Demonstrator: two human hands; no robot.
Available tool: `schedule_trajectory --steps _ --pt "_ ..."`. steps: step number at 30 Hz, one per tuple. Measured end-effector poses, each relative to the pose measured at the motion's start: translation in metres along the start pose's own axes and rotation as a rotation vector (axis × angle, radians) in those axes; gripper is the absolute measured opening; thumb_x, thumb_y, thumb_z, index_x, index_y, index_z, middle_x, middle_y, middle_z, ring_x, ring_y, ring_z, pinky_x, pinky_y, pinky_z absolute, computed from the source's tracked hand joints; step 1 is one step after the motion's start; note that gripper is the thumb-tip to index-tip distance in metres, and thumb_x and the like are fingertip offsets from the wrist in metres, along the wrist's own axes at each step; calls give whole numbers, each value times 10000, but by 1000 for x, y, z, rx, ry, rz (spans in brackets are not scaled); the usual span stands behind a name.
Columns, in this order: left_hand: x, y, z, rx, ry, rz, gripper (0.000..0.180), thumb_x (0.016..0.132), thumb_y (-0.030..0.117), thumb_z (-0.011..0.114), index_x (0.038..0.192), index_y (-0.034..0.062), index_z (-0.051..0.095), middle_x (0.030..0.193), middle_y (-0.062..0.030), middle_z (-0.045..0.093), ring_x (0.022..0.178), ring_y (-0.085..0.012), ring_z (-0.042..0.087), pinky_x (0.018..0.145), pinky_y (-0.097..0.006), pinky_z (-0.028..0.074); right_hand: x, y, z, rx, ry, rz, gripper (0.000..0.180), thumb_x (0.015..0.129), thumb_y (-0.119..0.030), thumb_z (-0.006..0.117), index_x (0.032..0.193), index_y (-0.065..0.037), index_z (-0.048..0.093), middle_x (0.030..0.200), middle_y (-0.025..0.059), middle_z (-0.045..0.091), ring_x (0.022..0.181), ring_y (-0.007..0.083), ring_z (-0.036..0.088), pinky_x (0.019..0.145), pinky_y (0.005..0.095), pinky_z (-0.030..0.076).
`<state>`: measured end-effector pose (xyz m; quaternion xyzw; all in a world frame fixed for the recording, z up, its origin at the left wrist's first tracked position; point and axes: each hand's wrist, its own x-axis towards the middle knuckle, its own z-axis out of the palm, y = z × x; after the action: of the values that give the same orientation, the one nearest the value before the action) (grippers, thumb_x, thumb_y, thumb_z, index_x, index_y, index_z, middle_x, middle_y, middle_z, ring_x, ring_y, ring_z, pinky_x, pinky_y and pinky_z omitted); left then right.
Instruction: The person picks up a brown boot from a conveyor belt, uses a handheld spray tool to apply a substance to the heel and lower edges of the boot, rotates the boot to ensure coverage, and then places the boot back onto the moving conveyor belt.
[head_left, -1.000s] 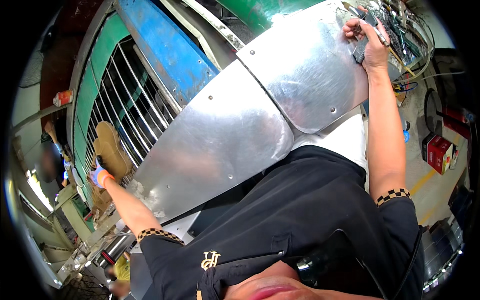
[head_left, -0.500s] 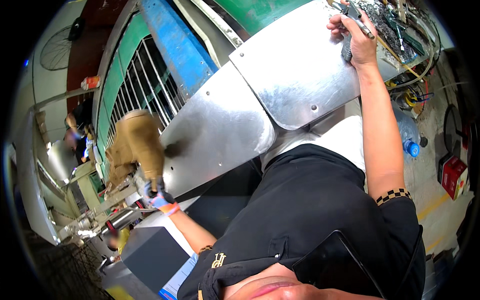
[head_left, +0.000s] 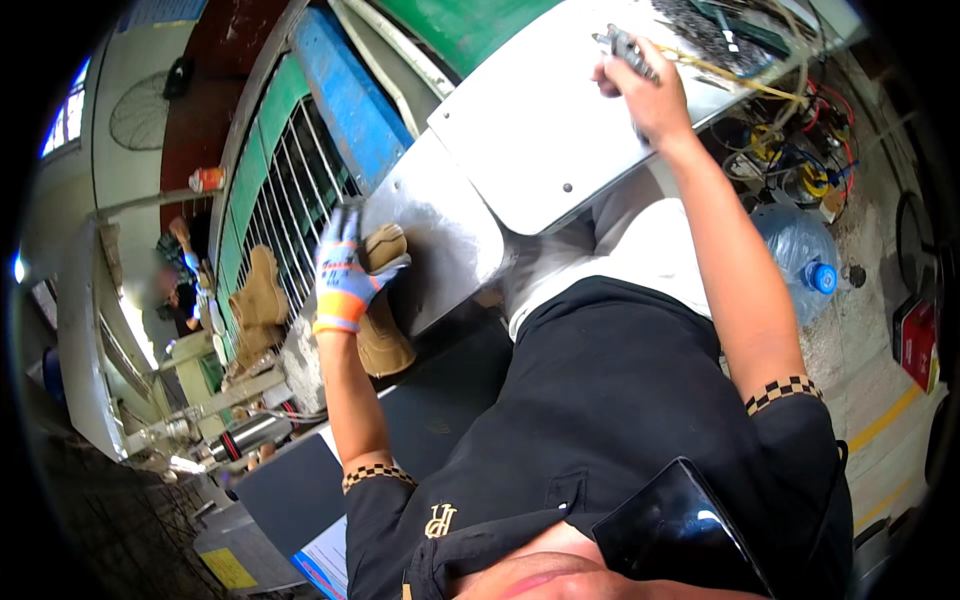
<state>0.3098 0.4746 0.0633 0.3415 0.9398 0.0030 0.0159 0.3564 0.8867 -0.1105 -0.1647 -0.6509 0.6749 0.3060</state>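
A tan boot point(head_left: 384, 345) is in my left hand point(head_left: 343, 275), which wears a grey and orange glove with dark fingertips. The gloved hand covers the boot's middle, so only its two ends show, above the left part of the metal tabletop point(head_left: 435, 215). My bare right hand point(head_left: 655, 105) is closed around a grey metal hand tool point(head_left: 632, 52) with a slim body, over the tabletop's right part. The tool's exact kind is unclear.
More tan boots point(head_left: 258, 295) stand at the left beside a green barred panel point(head_left: 300, 150). Cables and hoses point(head_left: 800, 165) tangle at the right, above a clear plastic bottle point(head_left: 800, 255). A person point(head_left: 180, 270) is blurred at the far left.
My left hand has moved up and right, bringing the boot over nearer the tabletop. My right hand has shifted left with the tool. The whole view has turned slightly.
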Motion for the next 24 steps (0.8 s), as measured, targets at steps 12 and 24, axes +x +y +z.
schedule_trajectory --steps 12,24 --pt "-58 -2 -72 -640 716 -297 780 692 13 820 1376 -5 444 1213 -161 582 1047 -253 604 926 -387 501 -23 -65 -101 102 166 -1 340 929 -106 546 1249 10 552 872 79 674 740 129 649 673 257 528" --pt "79 6 -40 -996 845 329 754 910 535 450 1344 -81 402 1194 -262 590 1068 -387 609 978 -473 467 -85 -140 15 209 -472 104 371 925 -93 532 1244 93 491 787 77 584 678 139 577 639 262 474"
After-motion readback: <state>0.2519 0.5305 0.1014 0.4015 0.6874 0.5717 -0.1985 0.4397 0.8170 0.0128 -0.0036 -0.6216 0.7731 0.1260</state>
